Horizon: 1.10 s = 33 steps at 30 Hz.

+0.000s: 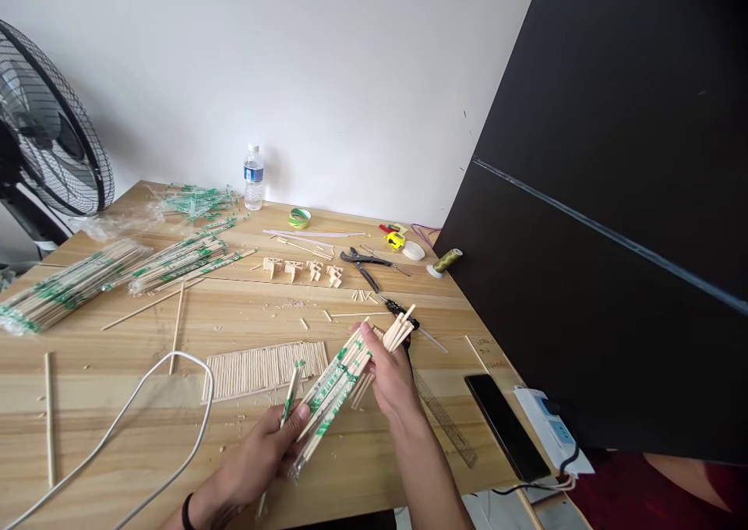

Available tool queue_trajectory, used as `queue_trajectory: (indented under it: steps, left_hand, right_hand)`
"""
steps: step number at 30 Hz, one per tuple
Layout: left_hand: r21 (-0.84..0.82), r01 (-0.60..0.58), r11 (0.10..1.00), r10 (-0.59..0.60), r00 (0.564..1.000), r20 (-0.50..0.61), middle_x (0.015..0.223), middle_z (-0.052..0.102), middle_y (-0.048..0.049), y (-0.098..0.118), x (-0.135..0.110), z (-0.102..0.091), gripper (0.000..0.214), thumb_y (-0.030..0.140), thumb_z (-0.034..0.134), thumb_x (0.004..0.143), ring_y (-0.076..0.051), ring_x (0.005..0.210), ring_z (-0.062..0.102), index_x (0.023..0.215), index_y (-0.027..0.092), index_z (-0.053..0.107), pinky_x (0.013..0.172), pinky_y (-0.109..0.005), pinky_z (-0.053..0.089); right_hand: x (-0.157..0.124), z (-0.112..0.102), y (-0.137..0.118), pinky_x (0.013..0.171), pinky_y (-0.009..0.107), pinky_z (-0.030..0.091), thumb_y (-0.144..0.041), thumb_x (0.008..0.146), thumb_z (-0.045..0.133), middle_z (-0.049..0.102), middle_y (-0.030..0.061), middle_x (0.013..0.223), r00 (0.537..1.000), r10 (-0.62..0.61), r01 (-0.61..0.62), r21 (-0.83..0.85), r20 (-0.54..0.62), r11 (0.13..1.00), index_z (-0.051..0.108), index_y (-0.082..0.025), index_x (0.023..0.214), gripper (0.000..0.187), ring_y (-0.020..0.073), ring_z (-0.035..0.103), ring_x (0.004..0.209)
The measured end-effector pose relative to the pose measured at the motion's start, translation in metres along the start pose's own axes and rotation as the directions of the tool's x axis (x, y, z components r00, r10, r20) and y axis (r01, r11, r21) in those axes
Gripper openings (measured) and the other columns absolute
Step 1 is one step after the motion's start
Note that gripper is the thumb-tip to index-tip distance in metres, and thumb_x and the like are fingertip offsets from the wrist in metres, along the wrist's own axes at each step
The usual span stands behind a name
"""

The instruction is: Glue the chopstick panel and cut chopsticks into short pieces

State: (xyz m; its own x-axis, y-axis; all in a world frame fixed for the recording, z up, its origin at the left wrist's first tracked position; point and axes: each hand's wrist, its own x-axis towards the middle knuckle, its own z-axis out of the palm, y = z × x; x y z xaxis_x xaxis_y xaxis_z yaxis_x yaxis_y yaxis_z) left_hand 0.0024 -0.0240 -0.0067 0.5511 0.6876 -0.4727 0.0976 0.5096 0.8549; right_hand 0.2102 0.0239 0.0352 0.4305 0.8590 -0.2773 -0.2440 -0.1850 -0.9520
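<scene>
Disposable chopsticks (336, 382) in clear wrappers with green print stretch slantwise between my hands. My left hand (257, 452) is closed around their lower end, with one more wrapped pair (292, 390) sticking up from its fingers. Around the upper part of the bunch, my right hand (389, 370) is closed too, and bare stick ends poke out past its thumb. Under and behind the hands lies a flat panel of short sticks (266, 370) set side by side. A glue gun (397, 308) lies just beyond the right hand, partly hidden.
Bundles of wrapped chopsticks (75, 280) and torn wrappers (199, 201) lie at the left. Small stick assemblies (292, 269), pliers (365, 265) and a tape measure (396, 240) are farther back. A white cable (202, 429) loops in front; a phone (506, 425) and power strip (552, 425) are at right.
</scene>
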Motion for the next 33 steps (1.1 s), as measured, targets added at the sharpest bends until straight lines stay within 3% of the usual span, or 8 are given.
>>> queue_trajectory:
  steps: [5, 8, 10, 14, 18, 22, 29, 33]
  left_hand:
    - [-0.019, -0.091, 0.996, 0.092, 0.992, 0.08, 0.052, 0.032, 0.0094, -0.011, -0.001, -0.003, 0.061, 0.079, 0.049, 0.09, -0.008, 0.047, 0.024, 0.071, 0.023, 0.037, 0.048, -0.026, 0.018]
    - [-0.084, -0.088, 0.993, 0.095, 0.992, 0.086, 0.049, 0.031, 0.0082, -0.017, -0.003, -0.005, 0.062, 0.076, 0.048, 0.094, -0.007, 0.046, 0.025, 0.065, 0.022, 0.037, 0.048, -0.027, 0.018]
    - [-0.128, -0.065, 0.99, 0.078, 0.991, 0.105, 0.048, 0.032, 0.0077, -0.017, -0.005, -0.005, 0.064, 0.078, 0.049, 0.091, -0.007, 0.044, 0.025, 0.067, 0.019, 0.049, 0.046, -0.027, 0.015]
    - [-0.087, -0.018, 0.996, 0.037, 0.972, 0.23, 0.042, 0.033, 0.0094, -0.013, -0.004, -0.004, 0.065, 0.078, 0.068, 0.078, -0.007, 0.039, 0.023, 0.087, 0.013, 0.07, 0.044, -0.027, 0.012]
    - [-0.074, -0.012, 0.997, 0.033, 0.957, 0.287, 0.043, 0.033, 0.0083, -0.012, -0.004, -0.005, 0.057, 0.07, 0.064, 0.087, -0.007, 0.04, 0.024, 0.071, 0.016, 0.061, 0.044, -0.027, 0.012]
    - [-0.126, 0.033, 0.991, 0.006, 0.954, 0.3, 0.051, 0.034, 0.0083, -0.013, -0.008, -0.008, 0.058, 0.074, 0.061, 0.086, -0.007, 0.045, 0.025, 0.071, 0.019, 0.049, 0.045, -0.026, 0.013]
    - [-0.176, 0.109, 0.978, -0.069, 0.973, 0.221, 0.057, 0.031, 0.0081, -0.012, -0.016, -0.007, 0.065, 0.082, 0.062, 0.079, -0.007, 0.05, 0.022, 0.068, 0.021, 0.04, 0.048, -0.026, 0.011]
    - [-0.102, 0.049, 0.994, -0.03, 0.984, 0.178, 0.057, 0.033, 0.0063, -0.008, -0.019, -0.006, 0.067, 0.084, 0.053, 0.084, -0.008, 0.05, 0.026, 0.064, 0.021, 0.039, 0.049, -0.027, 0.017]
  right_hand:
    - [0.01, -0.009, -0.001, 0.046, 0.026, 0.039, -0.068, 0.056, 0.087, 0.059, -0.0002, 0.065, 0.997, -0.035, 0.036, 0.016, -0.07, 0.999, 0.075, -0.017, 0.083, 0.059, 0.0138, 0.051, 0.055]
    - [0.012, -0.012, 0.0, 0.046, 0.027, 0.038, -0.068, 0.06, 0.085, 0.058, 0.0, 0.065, 0.995, -0.076, 0.075, -0.014, -0.071, 0.997, 0.074, -0.017, 0.082, 0.056, 0.0147, 0.05, 0.055]
    - [0.011, -0.011, 0.002, 0.047, 0.028, 0.037, -0.069, 0.063, 0.082, 0.058, -0.0001, 0.064, 0.991, -0.111, 0.109, -0.039, -0.078, 0.993, 0.074, -0.017, 0.082, 0.056, 0.015, 0.05, 0.055]
    - [0.009, -0.004, 0.008, 0.053, 0.03, 0.04, -0.07, 0.067, 0.08, 0.063, 0.0016, 0.07, 0.979, -0.17, 0.163, -0.063, -0.117, 0.985, 0.074, -0.017, 0.084, 0.056, 0.0164, 0.052, 0.061]
    - [0.009, -0.004, 0.008, 0.053, 0.03, 0.04, -0.071, 0.068, 0.079, 0.062, 0.001, 0.068, 0.98, -0.159, 0.153, -0.061, -0.119, 0.986, 0.073, -0.017, 0.083, 0.056, 0.0158, 0.051, 0.06]
    - [0.013, -0.012, 0.001, 0.048, 0.027, 0.036, -0.072, 0.059, 0.084, 0.06, -0.0001, 0.068, 0.986, -0.092, 0.095, 0.011, -0.14, 0.995, 0.071, -0.017, 0.083, 0.061, 0.014, 0.049, 0.057]
    - [0.019, -0.021, -0.011, 0.05, 0.027, 0.038, -0.072, 0.057, 0.085, 0.061, -0.0003, 0.067, 0.977, -0.119, 0.123, 0.009, -0.178, 0.992, 0.07, -0.019, 0.081, 0.06, 0.015, 0.052, 0.059]
    - [0.019, -0.019, -0.007, 0.049, 0.027, 0.036, -0.072, 0.058, 0.084, 0.06, -0.0001, 0.064, 0.977, -0.121, 0.123, 0.001, -0.175, 0.992, 0.071, -0.019, 0.08, 0.059, 0.015, 0.051, 0.056]
